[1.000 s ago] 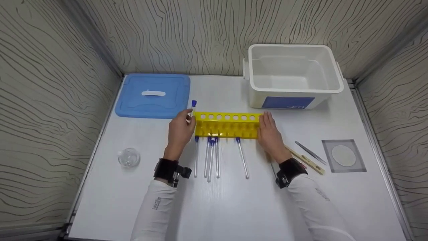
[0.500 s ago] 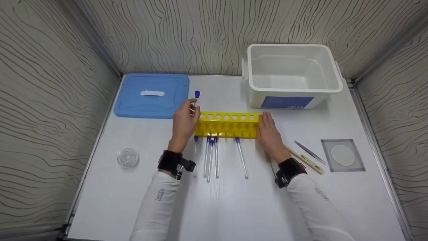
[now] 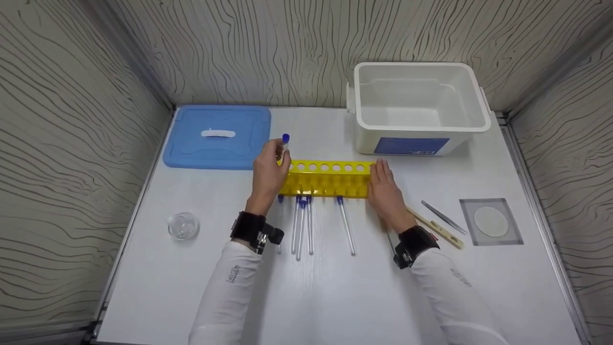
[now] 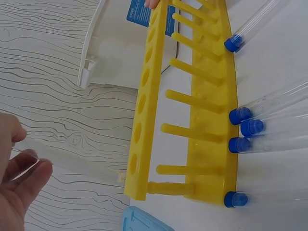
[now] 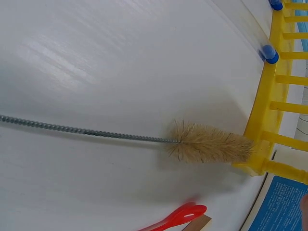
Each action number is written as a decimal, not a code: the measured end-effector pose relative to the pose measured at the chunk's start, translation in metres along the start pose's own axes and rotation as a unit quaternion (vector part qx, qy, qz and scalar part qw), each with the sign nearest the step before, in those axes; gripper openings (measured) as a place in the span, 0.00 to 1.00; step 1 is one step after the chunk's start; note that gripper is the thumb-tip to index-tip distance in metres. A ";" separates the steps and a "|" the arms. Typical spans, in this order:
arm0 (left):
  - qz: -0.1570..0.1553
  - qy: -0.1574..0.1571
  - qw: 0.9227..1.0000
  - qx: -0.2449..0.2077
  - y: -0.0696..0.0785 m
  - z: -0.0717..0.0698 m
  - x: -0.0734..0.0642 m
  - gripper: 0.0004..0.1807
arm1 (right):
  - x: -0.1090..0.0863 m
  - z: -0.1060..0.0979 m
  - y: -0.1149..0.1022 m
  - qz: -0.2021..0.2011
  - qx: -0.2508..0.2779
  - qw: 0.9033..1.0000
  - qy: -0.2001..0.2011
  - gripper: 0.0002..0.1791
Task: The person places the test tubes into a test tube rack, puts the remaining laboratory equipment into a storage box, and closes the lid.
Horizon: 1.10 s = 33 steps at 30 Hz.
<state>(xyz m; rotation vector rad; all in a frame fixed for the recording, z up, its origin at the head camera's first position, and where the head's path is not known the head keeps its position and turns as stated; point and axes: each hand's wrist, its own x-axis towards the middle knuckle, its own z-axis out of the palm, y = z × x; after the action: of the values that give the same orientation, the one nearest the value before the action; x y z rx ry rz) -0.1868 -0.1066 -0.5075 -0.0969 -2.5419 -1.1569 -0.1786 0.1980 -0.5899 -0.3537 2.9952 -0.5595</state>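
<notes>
My left hand (image 3: 269, 172) pinches a clear test tube (image 4: 79, 161) with a blue cap (image 3: 285, 138). The tube leans over the left end of the yellow test tube rack (image 3: 330, 184); in the left wrist view its lower end meets the rack's top bar by the end hole. Whether it has entered the hole cannot be told. On the rack's right end rests my right hand (image 3: 386, 194), fingers straight and side by side. Several blue-capped test tubes (image 3: 346, 225) lie along the rack's front edge, caps towards it.
A bristle brush (image 5: 211, 143) lies beneath my right wrist, near a red utensil (image 5: 185, 214). Right of them are a wooden clamp (image 3: 448, 235), tweezers (image 3: 443, 217) and a gauze square (image 3: 516, 235). Behind stand a white bin (image 3: 412, 130) and blue lid (image 3: 191, 151); a glass vessel (image 3: 183, 226) sits left.
My left hand lifted the capped tube beside the rack's left end, then moved right and slightly down with it over the rack. The right hand stayed on the rack's right end.
</notes>
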 end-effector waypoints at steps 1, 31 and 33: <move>0.000 -0.001 1.000 0.004 0.000 0.001 0.000 0.12 | 0.000 0.000 0.000 -0.003 0.003 1.000 0.005 0.33; -0.081 -0.063 0.995 0.000 -0.019 0.016 -0.002 0.12 | -0.003 0.002 -0.001 -0.010 0.006 1.000 0.028 0.32; -0.082 -0.065 0.994 0.005 -0.020 0.017 -0.002 0.12 | -0.002 0.001 -0.001 -0.013 0.004 0.999 0.033 0.32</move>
<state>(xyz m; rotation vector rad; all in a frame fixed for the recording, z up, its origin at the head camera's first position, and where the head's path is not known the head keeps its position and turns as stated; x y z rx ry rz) -0.1936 -0.1071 -0.5329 0.0424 -2.7131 -1.2359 -0.1760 0.1972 -0.5905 -0.3807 3.0556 -0.5961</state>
